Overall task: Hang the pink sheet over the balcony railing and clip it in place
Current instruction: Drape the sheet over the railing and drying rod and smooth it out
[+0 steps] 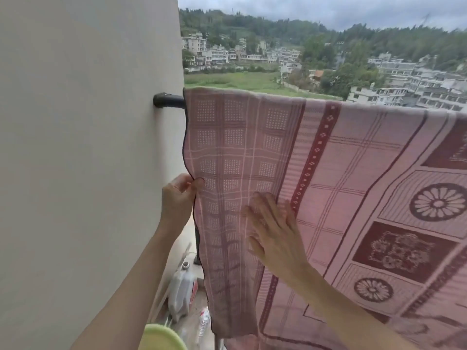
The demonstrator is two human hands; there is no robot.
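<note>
The pink sheet (pixel 341 173), patterned with dark red squares and flower wheels, hangs draped over the black balcony railing (pixel 168 101), which meets the wall at the left. My left hand (pixel 178 198) pinches the sheet's dark-trimmed left edge about halfway down. My right hand (pixel 273 231) lies flat against the cloth with its fingers spread, a little right of the left hand. No clip is visible.
A beige wall (pixel 88 147) fills the left side. On the balcony floor below stand a white plastic jug (pixel 180 291) and some litter. A yellow-green round object (pixel 159 337) sits at the bottom edge. Beyond the railing lie fields, houses and wooded hills.
</note>
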